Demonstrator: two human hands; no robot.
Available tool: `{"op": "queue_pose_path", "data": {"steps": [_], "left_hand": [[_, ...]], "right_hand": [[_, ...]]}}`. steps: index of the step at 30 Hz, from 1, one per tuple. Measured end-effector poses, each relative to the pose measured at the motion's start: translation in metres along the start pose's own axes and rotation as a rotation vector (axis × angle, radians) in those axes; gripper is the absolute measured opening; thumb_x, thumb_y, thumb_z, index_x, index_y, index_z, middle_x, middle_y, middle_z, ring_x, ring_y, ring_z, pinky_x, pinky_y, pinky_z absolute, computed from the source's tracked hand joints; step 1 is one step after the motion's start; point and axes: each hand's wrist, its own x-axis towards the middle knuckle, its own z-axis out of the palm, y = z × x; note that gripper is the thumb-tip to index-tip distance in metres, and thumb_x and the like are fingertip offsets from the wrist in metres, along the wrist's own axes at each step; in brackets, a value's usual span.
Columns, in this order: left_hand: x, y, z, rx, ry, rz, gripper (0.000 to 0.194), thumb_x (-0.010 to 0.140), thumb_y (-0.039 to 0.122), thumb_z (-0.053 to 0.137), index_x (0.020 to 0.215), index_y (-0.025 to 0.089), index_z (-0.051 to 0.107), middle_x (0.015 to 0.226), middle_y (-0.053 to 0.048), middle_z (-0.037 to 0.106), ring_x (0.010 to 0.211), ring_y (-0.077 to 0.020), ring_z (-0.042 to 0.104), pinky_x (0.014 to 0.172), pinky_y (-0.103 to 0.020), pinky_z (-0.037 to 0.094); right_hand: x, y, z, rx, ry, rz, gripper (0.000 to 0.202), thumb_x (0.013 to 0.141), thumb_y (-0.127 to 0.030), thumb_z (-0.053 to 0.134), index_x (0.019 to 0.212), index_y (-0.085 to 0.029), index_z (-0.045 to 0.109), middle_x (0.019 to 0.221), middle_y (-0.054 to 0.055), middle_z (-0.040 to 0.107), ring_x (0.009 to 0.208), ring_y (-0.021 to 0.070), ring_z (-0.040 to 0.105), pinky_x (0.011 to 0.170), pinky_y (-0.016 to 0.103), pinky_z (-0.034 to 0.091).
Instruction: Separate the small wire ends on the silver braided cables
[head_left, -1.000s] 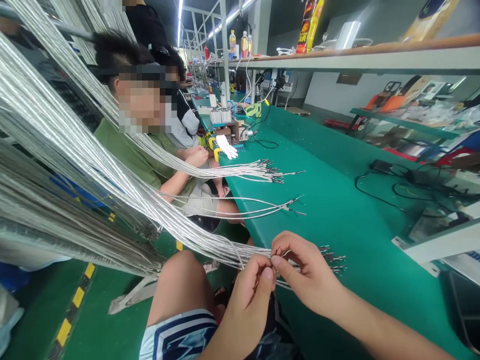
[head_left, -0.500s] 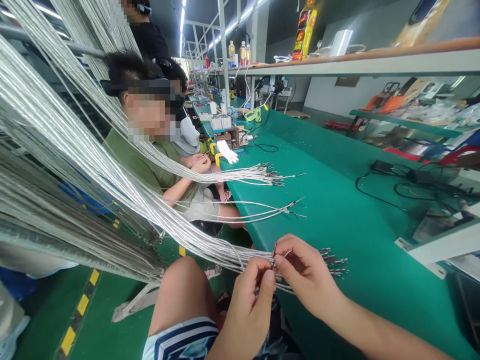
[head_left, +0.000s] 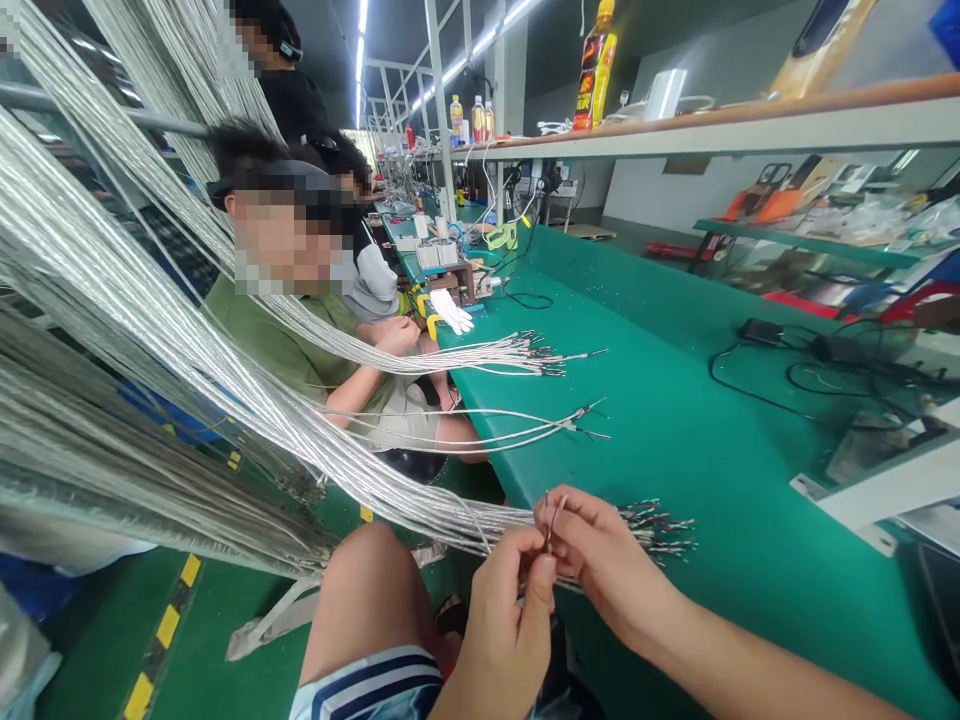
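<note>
My left hand [head_left: 504, 615] pinches a cable end, thumb against the forefinger, at the table's near edge. Thin wires [head_left: 550, 528], one dark and one pale, stick up from that pinch. Against them, my right hand [head_left: 611, 570] has its fingertips closed on the wires; its exact hold is partly covered by the fingers. Behind both hands runs a thick bundle of silvery cables [head_left: 420, 500], with stripped dark and reddish ends [head_left: 664, 530] lying on the green table mat [head_left: 712, 480] beyond my right hand.
A second cable bundle [head_left: 480, 355] and a few separate cables [head_left: 517, 430] lie farther along the mat. A co-worker [head_left: 285, 345] sits at the left, near a small bench machine [head_left: 450, 280] and a white glove [head_left: 451, 312]. Black cords [head_left: 757, 385] and a white metal bracket [head_left: 862, 490] are at the right.
My right hand has shifted slightly down and its fingers have turned, so the thin wires now show more clearly between my hands. My left hand keeps its pinch.
</note>
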Motion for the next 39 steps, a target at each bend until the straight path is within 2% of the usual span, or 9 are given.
{"op": "queue_pose_path", "data": {"steps": [3,9,14,19,23,28,33,35,39], "left_hand": [[0.002,0.0,0.0,0.0,-0.008,-0.023,0.016,0.104,0.034,0.051,0.1,0.021,0.06,0.072,0.001,0.061,0.06,-0.0135,0.057,0.056,-0.023,0.042],[0.007,0.004,0.001,-0.018,0.05,-0.05,0.018,0.104,0.035,0.052,0.093,0.021,0.056,0.065,0.002,0.06,0.057,-0.0143,0.062,0.055,-0.023,0.048],[0.007,0.005,0.004,0.01,0.09,-0.017,0.017,0.102,0.031,0.054,0.089,0.021,0.057,0.071,0.0,0.062,0.06,-0.0157,0.063,0.057,-0.025,0.05],[0.004,0.005,0.004,-0.006,0.111,-0.038,0.012,0.101,0.029,0.055,0.091,0.021,0.056,0.074,0.0,0.063,0.062,-0.0156,0.067,0.058,-0.025,0.053],[0.004,0.008,0.005,-0.035,0.126,-0.039,0.012,0.101,0.028,0.056,0.091,0.022,0.054,0.071,0.002,0.062,0.057,-0.0144,0.067,0.056,-0.024,0.054],[0.002,0.01,0.004,-0.002,0.138,-0.001,0.013,0.1,0.025,0.056,0.087,0.021,0.055,0.069,0.004,0.06,0.056,-0.0129,0.064,0.054,-0.021,0.052],[0.0,0.005,0.003,0.099,0.166,0.019,0.005,0.095,0.018,0.06,0.092,0.021,0.061,0.081,0.0,0.066,0.07,-0.0146,0.066,0.066,-0.023,0.051],[0.001,0.004,0.004,0.123,0.174,0.021,0.007,0.094,0.016,0.06,0.09,0.021,0.063,0.083,-0.001,0.066,0.073,-0.0156,0.065,0.068,-0.024,0.051],[0.002,0.005,0.008,0.121,0.17,0.023,0.009,0.095,0.017,0.059,0.087,0.021,0.061,0.075,0.001,0.064,0.065,-0.0146,0.064,0.064,-0.024,0.05]], "right_hand": [[0.001,0.0,-0.005,-0.034,-0.001,-0.052,0.033,0.089,-0.046,0.074,0.078,-0.02,0.058,0.074,-0.002,0.051,0.062,0.0124,0.047,0.052,0.022,0.045],[-0.002,0.007,-0.006,-0.083,-0.062,-0.147,0.03,0.09,-0.049,0.072,0.088,-0.024,0.057,0.087,0.001,0.055,0.059,0.013,0.052,0.045,0.025,0.044],[-0.002,0.005,-0.003,-0.119,-0.035,-0.181,0.029,0.093,-0.045,0.069,0.084,-0.024,0.053,0.083,0.0,0.053,0.057,0.012,0.049,0.042,0.023,0.04],[-0.004,0.003,0.001,-0.148,-0.03,-0.16,0.03,0.097,-0.048,0.063,0.083,-0.023,0.053,0.085,0.0,0.055,0.053,0.0106,0.048,0.044,0.025,0.042],[-0.007,0.005,0.0,-0.256,-0.012,-0.203,0.031,0.098,-0.048,0.06,0.082,-0.023,0.053,0.083,0.0,0.055,0.053,0.0118,0.05,0.046,0.027,0.045],[-0.011,0.002,-0.005,-0.516,0.052,-0.299,0.02,0.098,-0.032,0.061,0.081,-0.023,0.058,0.082,0.003,0.057,0.061,0.0154,0.053,0.051,0.028,0.043],[-0.01,-0.006,-0.011,-0.749,0.069,-0.315,0.018,0.089,-0.012,0.063,0.075,-0.022,0.058,0.075,0.001,0.057,0.065,0.0173,0.053,0.057,0.03,0.041],[-0.008,-0.008,-0.013,-0.792,0.057,-0.312,0.019,0.087,-0.009,0.061,0.073,-0.022,0.057,0.073,0.0,0.057,0.063,0.0166,0.052,0.055,0.029,0.039],[-0.007,-0.012,-0.016,-0.798,0.046,-0.328,0.017,0.091,-0.013,0.058,0.077,-0.022,0.058,0.079,0.002,0.06,0.067,0.0172,0.055,0.057,0.029,0.042]]}}
